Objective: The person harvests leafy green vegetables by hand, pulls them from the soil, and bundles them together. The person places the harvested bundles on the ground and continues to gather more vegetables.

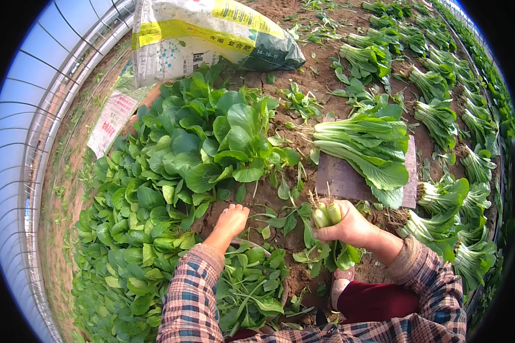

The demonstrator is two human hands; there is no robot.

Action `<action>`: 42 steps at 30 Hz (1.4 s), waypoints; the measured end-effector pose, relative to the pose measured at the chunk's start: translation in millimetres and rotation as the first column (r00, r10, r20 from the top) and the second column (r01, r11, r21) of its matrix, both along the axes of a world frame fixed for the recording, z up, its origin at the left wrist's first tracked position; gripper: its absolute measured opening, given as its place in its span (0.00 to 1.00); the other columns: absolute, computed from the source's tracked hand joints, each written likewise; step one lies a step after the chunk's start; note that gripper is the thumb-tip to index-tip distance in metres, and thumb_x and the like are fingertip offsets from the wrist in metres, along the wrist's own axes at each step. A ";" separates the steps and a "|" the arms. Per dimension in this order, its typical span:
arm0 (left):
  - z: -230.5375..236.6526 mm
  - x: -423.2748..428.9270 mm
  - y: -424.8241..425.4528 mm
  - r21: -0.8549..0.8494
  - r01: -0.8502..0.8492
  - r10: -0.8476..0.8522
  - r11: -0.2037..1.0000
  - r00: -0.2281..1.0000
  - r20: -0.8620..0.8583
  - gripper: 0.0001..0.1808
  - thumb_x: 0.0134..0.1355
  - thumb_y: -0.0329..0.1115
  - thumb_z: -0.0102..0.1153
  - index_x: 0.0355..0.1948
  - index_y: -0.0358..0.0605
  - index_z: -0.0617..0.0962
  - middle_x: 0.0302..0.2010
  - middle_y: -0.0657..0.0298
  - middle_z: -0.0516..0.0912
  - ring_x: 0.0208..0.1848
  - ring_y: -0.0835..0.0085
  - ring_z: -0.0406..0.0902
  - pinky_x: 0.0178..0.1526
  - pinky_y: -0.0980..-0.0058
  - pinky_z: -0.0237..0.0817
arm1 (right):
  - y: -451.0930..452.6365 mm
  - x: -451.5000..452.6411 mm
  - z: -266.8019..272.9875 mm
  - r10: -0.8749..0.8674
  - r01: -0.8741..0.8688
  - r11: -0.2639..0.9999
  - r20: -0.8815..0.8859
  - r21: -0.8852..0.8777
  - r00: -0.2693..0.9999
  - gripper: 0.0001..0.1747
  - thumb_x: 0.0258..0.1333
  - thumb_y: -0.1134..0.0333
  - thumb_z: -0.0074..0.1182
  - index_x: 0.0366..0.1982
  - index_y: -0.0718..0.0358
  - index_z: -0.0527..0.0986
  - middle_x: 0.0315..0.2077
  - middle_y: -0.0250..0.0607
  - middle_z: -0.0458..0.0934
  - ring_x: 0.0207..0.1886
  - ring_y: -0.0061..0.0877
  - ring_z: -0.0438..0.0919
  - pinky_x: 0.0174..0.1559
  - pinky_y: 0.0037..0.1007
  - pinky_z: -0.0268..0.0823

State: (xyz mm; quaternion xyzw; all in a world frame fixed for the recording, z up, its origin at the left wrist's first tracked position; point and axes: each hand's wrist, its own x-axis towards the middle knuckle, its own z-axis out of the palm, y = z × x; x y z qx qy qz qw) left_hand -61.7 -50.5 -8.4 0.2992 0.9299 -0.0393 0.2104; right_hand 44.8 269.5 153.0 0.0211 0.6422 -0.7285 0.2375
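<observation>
My right hand (347, 225) is closed around a small bunch of leafy greens (327, 214). Their pale stem bases and stringy roots point up and away from me, while the leaves hang below the fist. To the left, my left hand (231, 218) is palm down with bent fingers over soil at the edge of the growing greens (167, 171); the fingers' undersides are hidden. Just beyond my right hand, a larger pile of cut greens (360, 145) lies on a flat brownish sheet (341, 176), roots to the left.
A container of loose leaves (253, 283) stands between my arms. Several tied bunches (437, 120) lie in rows at right. At the far side lies a printed fertilizer sack (214, 38), with another printed sack (116, 113) to its left. A greenhouse frame (38, 128) curves along the left.
</observation>
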 end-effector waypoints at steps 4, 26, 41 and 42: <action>-76.2 -66.0 -26.9 -0.106 0.163 -0.180 0.981 0.969 -0.168 0.11 0.58 0.31 0.49 0.39 0.42 0.80 0.42 0.53 0.81 0.48 0.57 0.76 0.47 0.60 0.71 | -1.2 -3.0 -30.1 0.085 -0.092 0.994 0.108 0.064 0.991 0.15 0.44 0.76 0.70 0.33 0.61 0.75 0.28 0.24 0.76 0.32 0.12 0.72 0.38 0.20 0.68; -11.2 -91.7 -56.9 -0.325 -0.367 0.452 0.872 0.858 0.244 0.23 0.56 0.42 0.60 0.49 0.39 0.81 0.47 0.45 0.81 0.51 0.48 0.78 0.53 0.60 0.70 | -8.7 -8.6 -47.8 0.202 -0.214 0.977 0.234 0.024 0.951 0.22 0.43 0.73 0.72 0.43 0.62 0.77 0.33 0.25 0.79 0.36 0.14 0.74 0.43 0.21 0.69; 229.2 129.8 -9.1 0.704 -0.645 0.260 -0.298 0.655 0.710 0.14 0.62 0.27 0.56 0.49 0.42 0.75 0.32 0.61 0.81 0.32 0.72 0.81 0.35 0.74 0.75 | -46.2 40.2 112.3 0.441 -0.403 0.882 -0.128 0.245 0.888 0.16 0.44 0.76 0.65 0.39 0.62 0.78 0.28 0.26 0.80 0.32 0.12 0.74 0.39 0.22 0.69; 235.9 142.2 -3.0 0.726 -0.601 0.257 -0.336 0.683 0.684 0.13 0.62 0.27 0.56 0.49 0.43 0.76 0.32 0.61 0.81 0.32 0.72 0.81 0.36 0.74 0.75 | -52.4 51.9 122.3 0.450 -0.404 0.881 -0.176 0.244 0.875 0.16 0.43 0.75 0.65 0.38 0.62 0.78 0.28 0.26 0.80 0.32 0.13 0.74 0.39 0.22 0.69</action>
